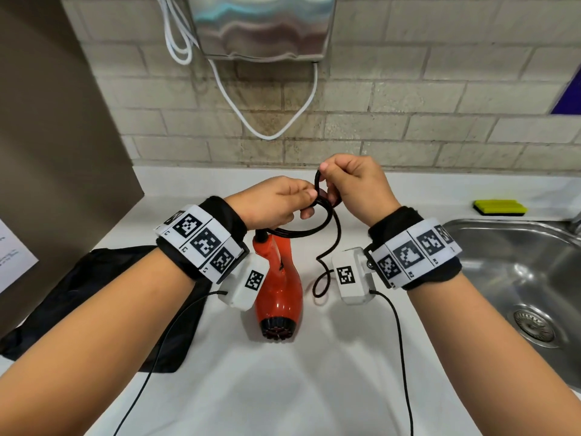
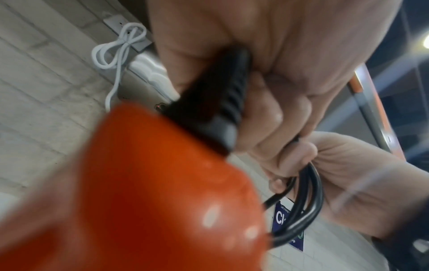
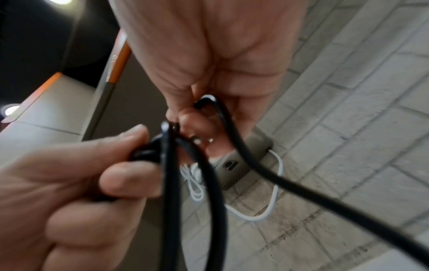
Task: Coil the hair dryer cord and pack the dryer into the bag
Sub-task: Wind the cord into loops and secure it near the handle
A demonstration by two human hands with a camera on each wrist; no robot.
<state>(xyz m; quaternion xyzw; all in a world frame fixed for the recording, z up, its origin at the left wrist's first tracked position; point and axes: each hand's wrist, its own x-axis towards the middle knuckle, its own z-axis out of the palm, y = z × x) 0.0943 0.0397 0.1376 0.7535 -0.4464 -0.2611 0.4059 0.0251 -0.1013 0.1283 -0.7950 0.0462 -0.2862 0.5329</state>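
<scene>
Left hand point(image 1: 276, 201) gripped the gathered loops of black cord point(image 1: 309, 226), keeping the coil from springing open; right hand point(image 1: 353, 187) pinched the next turn above it. The red hair dryer point(image 1: 279, 287) hung nose-down over the counter point(image 1: 251, 388), beside the black bag point(image 1: 94, 297).

Red dryer point(image 1: 278, 294), black cord point(image 1: 317, 228) looped

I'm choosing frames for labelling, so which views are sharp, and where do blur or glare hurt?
Head view: sharp, edges bent by the wide lens; glare on the steel wall dispenser. Left wrist view: the orange plastic hair dryer is a close, unfocused blur with small highlights. Right wrist view: the left hand and black dryer cord are soft; the brick wall is clearer.
</scene>
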